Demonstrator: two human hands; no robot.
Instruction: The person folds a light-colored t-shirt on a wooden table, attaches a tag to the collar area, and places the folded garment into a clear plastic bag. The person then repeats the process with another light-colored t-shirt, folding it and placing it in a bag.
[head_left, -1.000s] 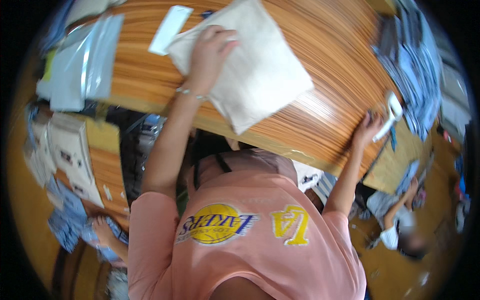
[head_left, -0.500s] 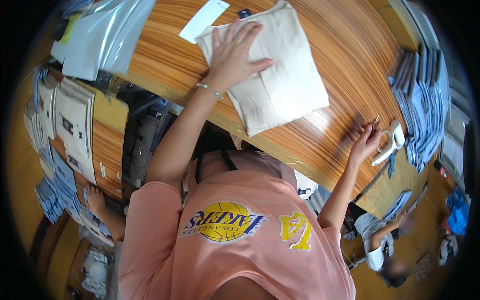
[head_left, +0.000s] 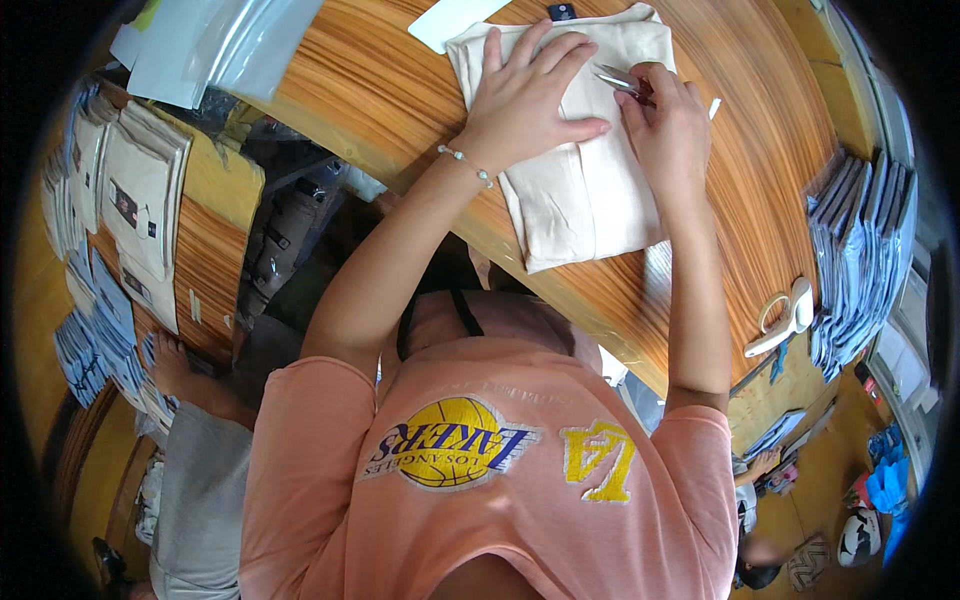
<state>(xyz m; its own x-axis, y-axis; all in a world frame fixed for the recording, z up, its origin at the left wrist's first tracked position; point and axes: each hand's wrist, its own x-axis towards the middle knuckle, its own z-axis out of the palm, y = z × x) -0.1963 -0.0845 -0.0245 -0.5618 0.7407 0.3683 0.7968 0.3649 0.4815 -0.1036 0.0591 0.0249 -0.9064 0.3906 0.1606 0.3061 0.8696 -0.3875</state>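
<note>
Since the earlier frames, the right hand (head_left: 672,130) has moved from beside the white tool (head_left: 797,318) at the right of the frame to the folded cream garment (head_left: 585,205) at upper centre.

Head view: the left hand (head_left: 525,105) is open, palm down, with fingers spread flat on the garment's upper left part. The right hand is closed around small metal snips (head_left: 632,86); their blades point left, toward the left hand. The garment lies on the wood-grain surface (head_left: 760,200), with a dark label (head_left: 562,12) at its top edge.

Surroundings: a white card (head_left: 455,18) lies at the garment's upper left corner. Clear plastic bags (head_left: 225,50) occupy the upper left of the frame. Stacked blue garments (head_left: 862,260) stand at the right, just beside the white tool. Stacked cream garments (head_left: 150,225) lie at the left, with another person's hand (head_left: 167,357) below them.

Obstructions: the left hand hides part of the garment's upper left; the right hand and wrist cover part of its right edge.
</note>
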